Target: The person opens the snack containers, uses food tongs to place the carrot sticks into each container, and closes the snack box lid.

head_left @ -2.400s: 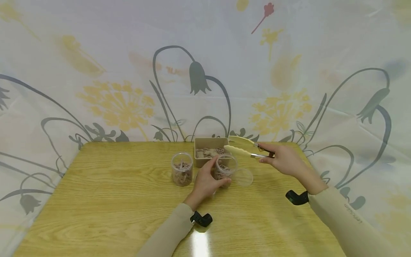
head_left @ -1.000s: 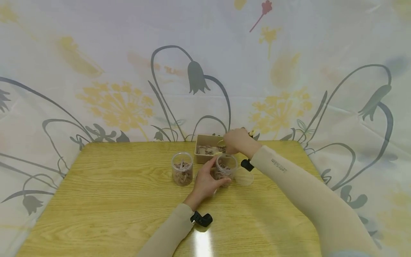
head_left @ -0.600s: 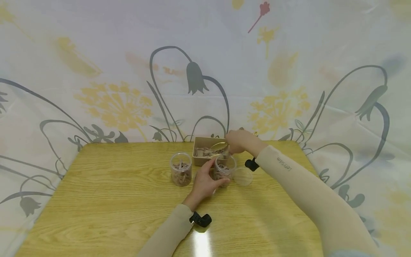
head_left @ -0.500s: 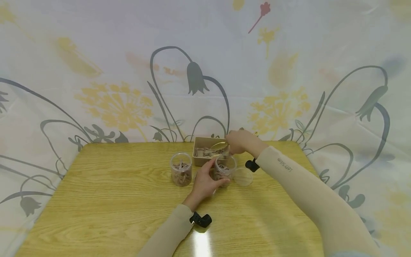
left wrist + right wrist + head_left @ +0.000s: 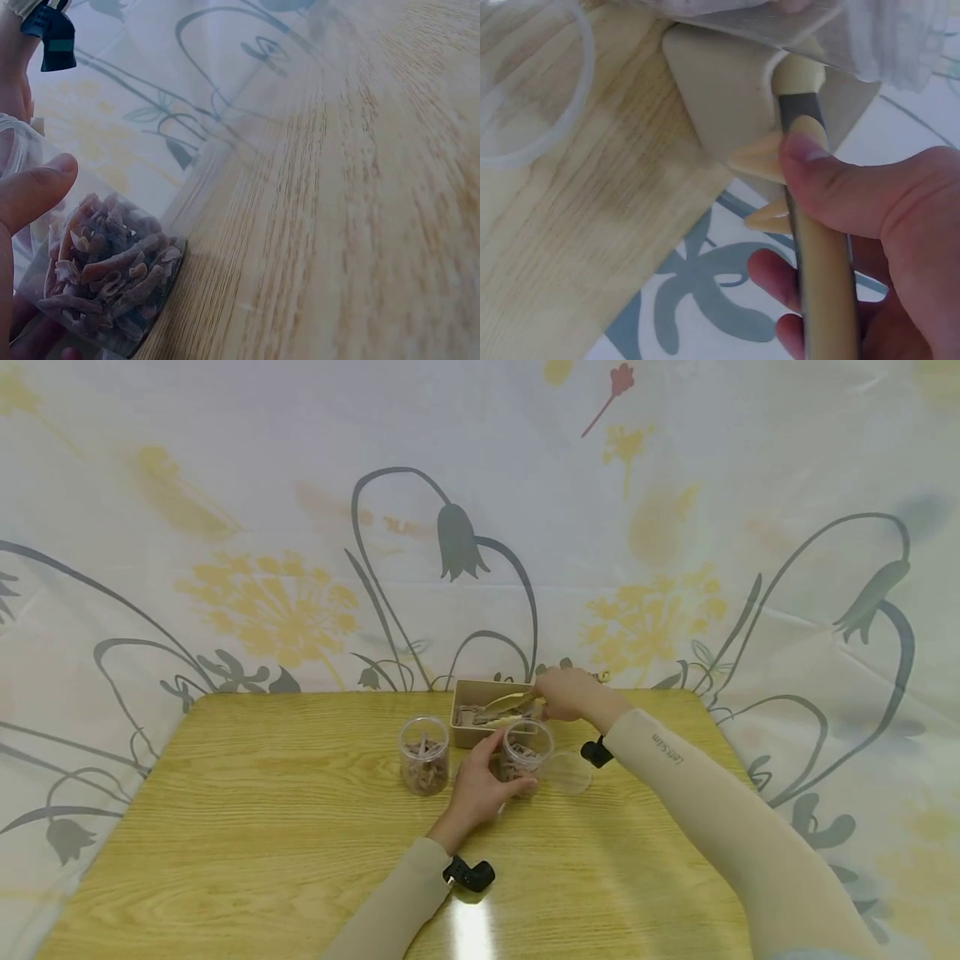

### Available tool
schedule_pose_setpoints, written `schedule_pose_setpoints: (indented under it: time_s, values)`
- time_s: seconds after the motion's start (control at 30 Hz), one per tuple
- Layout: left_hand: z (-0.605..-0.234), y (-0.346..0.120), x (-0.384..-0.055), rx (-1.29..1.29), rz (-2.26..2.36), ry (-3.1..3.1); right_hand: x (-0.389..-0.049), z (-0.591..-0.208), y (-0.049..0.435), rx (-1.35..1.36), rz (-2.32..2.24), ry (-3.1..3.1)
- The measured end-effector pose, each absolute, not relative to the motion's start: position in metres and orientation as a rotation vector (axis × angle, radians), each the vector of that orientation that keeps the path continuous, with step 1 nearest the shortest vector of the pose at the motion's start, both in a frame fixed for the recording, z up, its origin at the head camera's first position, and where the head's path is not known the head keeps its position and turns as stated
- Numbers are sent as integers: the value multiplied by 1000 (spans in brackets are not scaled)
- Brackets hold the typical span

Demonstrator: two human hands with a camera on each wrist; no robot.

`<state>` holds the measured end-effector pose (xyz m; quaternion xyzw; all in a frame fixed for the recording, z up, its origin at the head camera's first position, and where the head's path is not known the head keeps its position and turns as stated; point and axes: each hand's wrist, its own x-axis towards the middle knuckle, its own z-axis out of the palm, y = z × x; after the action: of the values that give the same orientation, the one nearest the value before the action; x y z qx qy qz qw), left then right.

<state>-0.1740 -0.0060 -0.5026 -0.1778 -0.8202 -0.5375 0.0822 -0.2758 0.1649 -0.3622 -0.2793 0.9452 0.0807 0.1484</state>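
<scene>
My left hand (image 5: 478,785) grips a clear plastic jar (image 5: 528,750) standing on the table. In the left wrist view, brownish dried strips (image 5: 120,274) lie in its lower part, with the thumb (image 5: 41,187) against the wall. At the back, my right hand (image 5: 567,693) holds tongs (image 5: 508,702) with cream tips and dark-and-cream handles. Their tips reach down into a beige rectangular box (image 5: 467,739) that has similar strips along its bottom. Whether the tips pinch a strip, I cannot tell. The right wrist view has the thumb on the tongs' handle (image 5: 826,292).
A second clear jar (image 5: 424,760) with strips stands left of the held one. A clear round lid (image 5: 572,774) lies flat on the wooden table (image 5: 285,827) to the right. Behind the table's back edge hangs a floral-patterned sheet (image 5: 300,527).
Since the oldest frame, my right hand has carried the tongs leftward from above the lid into the box. In the last half second it shifted slightly right. My left hand stays on the jar.
</scene>
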Motion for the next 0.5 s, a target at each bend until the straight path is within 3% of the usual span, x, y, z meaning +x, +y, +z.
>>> schedule_pose_setpoints:
  time_s: [0.5]
  values:
    - [-505,-6,-175,-519,-1595,-2449,-279,-364,156,-881,212,2727]
